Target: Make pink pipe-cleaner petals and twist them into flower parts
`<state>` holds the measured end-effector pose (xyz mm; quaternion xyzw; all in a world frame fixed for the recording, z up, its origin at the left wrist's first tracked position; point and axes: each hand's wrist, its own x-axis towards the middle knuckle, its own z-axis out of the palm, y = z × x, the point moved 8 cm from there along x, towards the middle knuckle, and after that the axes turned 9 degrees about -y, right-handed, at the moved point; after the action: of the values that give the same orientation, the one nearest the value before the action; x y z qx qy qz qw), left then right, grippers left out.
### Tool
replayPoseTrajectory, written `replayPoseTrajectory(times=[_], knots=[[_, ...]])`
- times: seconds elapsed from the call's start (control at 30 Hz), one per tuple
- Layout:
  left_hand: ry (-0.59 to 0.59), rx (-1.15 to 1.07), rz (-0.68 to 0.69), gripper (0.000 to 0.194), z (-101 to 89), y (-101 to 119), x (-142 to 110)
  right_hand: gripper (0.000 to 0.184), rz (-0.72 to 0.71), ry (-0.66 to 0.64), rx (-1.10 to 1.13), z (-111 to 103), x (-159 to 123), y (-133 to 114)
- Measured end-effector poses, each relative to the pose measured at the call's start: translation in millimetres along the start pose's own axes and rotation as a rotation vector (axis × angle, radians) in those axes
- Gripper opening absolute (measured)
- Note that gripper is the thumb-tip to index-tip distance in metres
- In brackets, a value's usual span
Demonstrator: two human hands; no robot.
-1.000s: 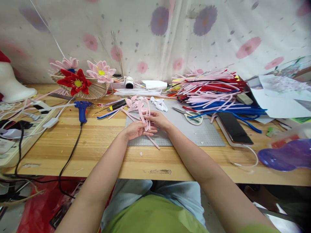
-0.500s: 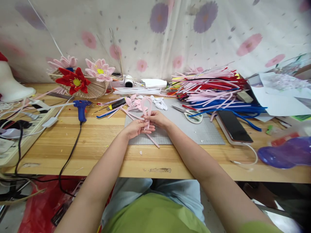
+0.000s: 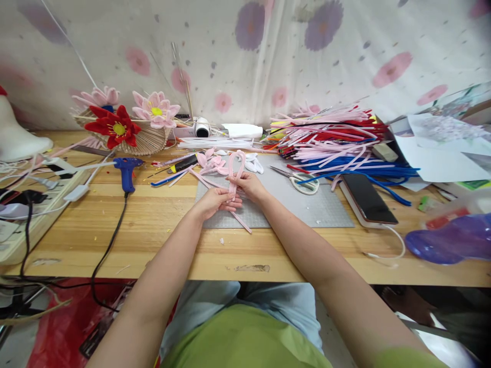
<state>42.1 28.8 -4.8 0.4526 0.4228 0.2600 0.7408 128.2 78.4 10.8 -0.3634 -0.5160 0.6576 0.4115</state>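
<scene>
A pale pink pipe cleaner (image 3: 237,159), bent into a double loop, stands upright between my two hands. My left hand (image 3: 218,201) pinches its lower ends between thumb and forefinger, the other fingers stretched beneath. Higher up, the thumb and fingers of my right hand (image 3: 247,185) close on the sides of the loop. Under my hands lies a grey cutting mat (image 3: 276,212), with loose pink pipe cleaners (image 3: 241,223) on it. Just behind are pink petal shapes (image 3: 210,162) and white looped pieces (image 3: 253,163). Scissors (image 3: 297,180) with pale handles rest to the right.
A blue glue gun (image 3: 128,174) with its cord stands left, near a power strip (image 3: 57,204). Pink and red pipe-cleaner flowers (image 3: 118,129) are behind it. A large heap of pipe cleaners (image 3: 330,138), a phone (image 3: 369,199) and a purple object (image 3: 448,240) lie right.
The pink loop has turned a little and now shows a doubled strand. My right hand has shifted slightly on it; my left hand stays at the lower ends.
</scene>
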Motion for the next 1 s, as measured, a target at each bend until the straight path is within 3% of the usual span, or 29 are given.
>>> replayPoseTrajectory(times=[0.23, 0.47, 0.67, 1.0], knots=[[0.015, -0.005, -0.009, 0.009, -0.9, -1, 0, 0.038, -0.016, 0.006, 0.031, -2, 2, 2], [0.212, -0.007, 0.141, 0.009, -14.2, 8, 1, 0.038, 0.038, -0.153, 0.139, 8, 0, 4], [0.13, -0.05, 0.113, 0.01, -14.1, 4, 4, 0.03, 0.013, -0.074, -0.043, 2, 2, 4], [0.044, -0.057, 0.101, 0.012, -13.9, 4, 2, 0.032, -0.013, -0.06, -0.2, 1, 4, 1]])
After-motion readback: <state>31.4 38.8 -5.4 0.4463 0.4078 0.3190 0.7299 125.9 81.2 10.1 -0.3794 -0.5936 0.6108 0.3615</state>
